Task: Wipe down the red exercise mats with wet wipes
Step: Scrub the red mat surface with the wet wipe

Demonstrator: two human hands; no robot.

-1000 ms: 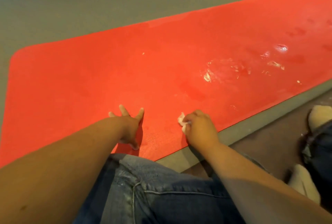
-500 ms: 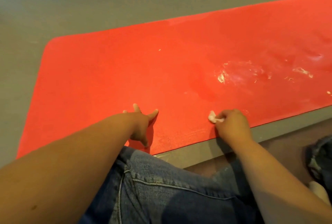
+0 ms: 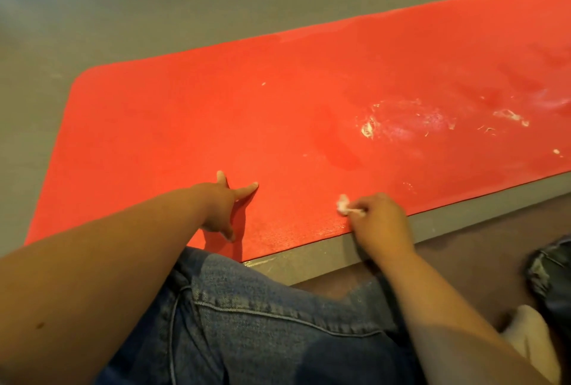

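A long red exercise mat [image 3: 191, 125] lies on grey flooring and runs from the near left to the far right. White smears and crumbs [image 3: 401, 120] mark its right half, and a darker wet patch sits near the middle. My left hand [image 3: 224, 205] presses on the mat near its front edge with fingers spread and straight. My right hand [image 3: 378, 220] rests at the mat's front edge and pinches a small crumpled white wet wipe [image 3: 343, 204] against the surface.
Grey floor [image 3: 154, 4] surrounds the mat, with a grey strip [image 3: 448, 217] along its near edge and brown floor beyond. My knee in blue jeans [image 3: 262, 316] overlaps the mat's front edge. A white sock [image 3: 531, 341] and more denim show at the lower right.
The view has swung so the mat sits further right. My right hand with the wipe has slid right along the front edge. My left hand stays planted.
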